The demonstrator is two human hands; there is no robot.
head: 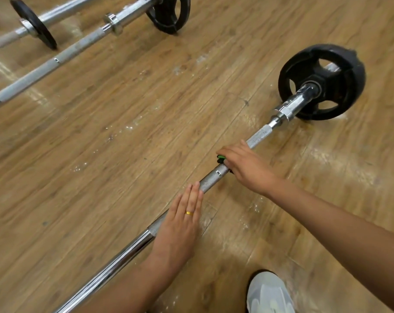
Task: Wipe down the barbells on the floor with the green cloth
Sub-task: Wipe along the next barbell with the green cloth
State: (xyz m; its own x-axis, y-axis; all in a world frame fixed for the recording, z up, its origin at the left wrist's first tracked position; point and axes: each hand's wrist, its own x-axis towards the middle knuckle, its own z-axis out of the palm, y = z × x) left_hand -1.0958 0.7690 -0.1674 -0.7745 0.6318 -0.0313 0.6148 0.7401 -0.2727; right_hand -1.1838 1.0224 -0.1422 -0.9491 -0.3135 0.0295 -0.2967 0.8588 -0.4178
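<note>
A steel barbell [215, 176] lies diagonally on the wooden floor, with a black weight plate [340, 86] at its far right end. My right hand [245, 168] grips the knurled shaft with the green cloth [221, 158] wrapped under it; only a small green edge shows by my fingers. My left hand [182, 222] lies flat on the shaft nearer to me, fingers straight, a gold ring on one finger.
Two more barbells [63, 55] lie at the upper left, one with a large black plate [169, 14], the other with a thin plate [33, 23]. A grey shoe [268, 292] stands at the bottom right. White specks dot the wooden floor [123, 132].
</note>
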